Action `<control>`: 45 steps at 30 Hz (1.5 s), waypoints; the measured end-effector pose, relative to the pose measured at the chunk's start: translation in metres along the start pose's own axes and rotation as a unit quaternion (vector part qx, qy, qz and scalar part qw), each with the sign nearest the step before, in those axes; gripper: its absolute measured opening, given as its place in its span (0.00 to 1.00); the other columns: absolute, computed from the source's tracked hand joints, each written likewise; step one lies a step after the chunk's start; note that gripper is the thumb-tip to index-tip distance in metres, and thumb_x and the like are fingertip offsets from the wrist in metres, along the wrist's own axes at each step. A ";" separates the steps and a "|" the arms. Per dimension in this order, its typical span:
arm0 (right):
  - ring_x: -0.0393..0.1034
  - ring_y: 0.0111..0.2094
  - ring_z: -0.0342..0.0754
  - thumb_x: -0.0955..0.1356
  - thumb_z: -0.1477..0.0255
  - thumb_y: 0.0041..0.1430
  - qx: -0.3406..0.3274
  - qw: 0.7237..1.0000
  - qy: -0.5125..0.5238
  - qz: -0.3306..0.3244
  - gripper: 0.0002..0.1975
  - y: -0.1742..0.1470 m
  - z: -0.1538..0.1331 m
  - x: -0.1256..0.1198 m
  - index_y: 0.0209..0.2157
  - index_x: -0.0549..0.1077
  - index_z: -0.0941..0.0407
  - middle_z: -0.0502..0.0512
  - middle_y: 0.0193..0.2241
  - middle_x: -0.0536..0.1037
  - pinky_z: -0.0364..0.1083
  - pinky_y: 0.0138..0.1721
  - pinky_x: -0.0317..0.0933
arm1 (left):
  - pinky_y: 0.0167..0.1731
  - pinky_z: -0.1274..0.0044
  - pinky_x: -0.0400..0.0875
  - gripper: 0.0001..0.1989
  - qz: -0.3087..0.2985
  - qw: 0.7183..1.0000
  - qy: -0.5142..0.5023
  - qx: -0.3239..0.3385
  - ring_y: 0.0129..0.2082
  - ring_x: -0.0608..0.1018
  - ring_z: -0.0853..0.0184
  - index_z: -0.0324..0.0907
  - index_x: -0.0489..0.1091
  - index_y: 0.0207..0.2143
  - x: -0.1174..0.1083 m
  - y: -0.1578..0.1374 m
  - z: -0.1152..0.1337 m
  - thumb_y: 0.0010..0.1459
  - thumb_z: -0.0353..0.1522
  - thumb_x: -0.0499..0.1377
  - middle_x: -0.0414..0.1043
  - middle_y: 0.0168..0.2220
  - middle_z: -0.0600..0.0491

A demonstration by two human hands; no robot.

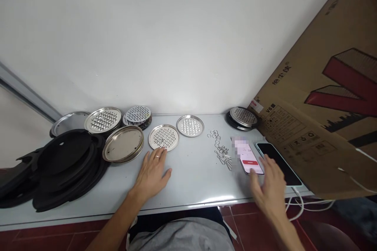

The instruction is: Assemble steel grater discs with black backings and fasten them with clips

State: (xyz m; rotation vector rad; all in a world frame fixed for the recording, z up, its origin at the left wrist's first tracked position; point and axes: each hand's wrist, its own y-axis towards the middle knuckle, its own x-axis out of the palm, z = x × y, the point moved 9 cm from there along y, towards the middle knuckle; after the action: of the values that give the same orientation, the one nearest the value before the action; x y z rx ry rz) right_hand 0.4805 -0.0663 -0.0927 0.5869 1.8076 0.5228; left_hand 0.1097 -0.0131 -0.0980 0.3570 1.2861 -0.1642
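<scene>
My left hand rests on the table with its fingers stretched out and thumb apart. Its fingertips lie at the near rim of a round metal grater plate. Just beyond to the right is another round grater plate with slotted teeth. My right hand, slightly blurred, is open over the near end of a phone with a lit screen. Beside it lies a second phone, dark-screened in a pale case, partly covered by my fingers. Neither hand holds anything.
Plain metal discs, toothed grater plates and grey grater plates are stacked on the left, near black plastic pieces. Small metal rings and clips lie right of centre. A grater stack, cardboard box and white cables are on the right.
</scene>
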 end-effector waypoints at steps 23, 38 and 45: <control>0.40 0.72 0.66 0.58 0.54 0.71 -0.181 0.880 0.152 -0.411 0.36 -0.019 -0.254 0.118 0.72 0.50 0.59 0.62 0.73 0.48 0.68 0.69 0.38 | 0.36 0.69 0.70 0.13 0.078 0.983 0.152 -0.073 0.34 0.81 0.59 0.45 0.77 0.40 -0.112 -0.025 -0.088 0.66 0.39 0.54 0.81 0.39 0.52; 0.78 0.42 0.54 0.50 0.52 0.72 0.185 0.776 0.565 -0.210 0.30 0.005 -0.145 0.106 0.55 0.69 0.55 0.64 0.52 0.79 0.55 0.46 0.71 | 0.27 0.70 0.59 0.14 0.075 0.962 0.002 0.264 0.28 0.72 0.64 0.48 0.75 0.36 -0.072 -0.066 0.071 0.66 0.23 0.53 0.74 0.26 0.54; 0.72 0.54 0.56 0.60 0.55 0.71 0.149 0.843 0.449 -0.258 0.21 -0.012 -0.124 0.079 0.55 0.73 0.52 0.60 0.54 0.78 0.58 0.59 0.62 | 0.30 0.70 0.58 0.11 0.031 0.953 -0.035 0.298 0.32 0.71 0.65 0.48 0.74 0.37 -0.014 -0.061 0.070 0.65 0.24 0.56 0.74 0.30 0.56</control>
State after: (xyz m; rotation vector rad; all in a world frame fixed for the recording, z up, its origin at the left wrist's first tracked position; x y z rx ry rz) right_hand 0.3390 -0.0337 -0.1218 -0.0149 2.8530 0.1198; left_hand 0.1503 -0.0959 -0.0786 0.8988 1.1327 -0.5114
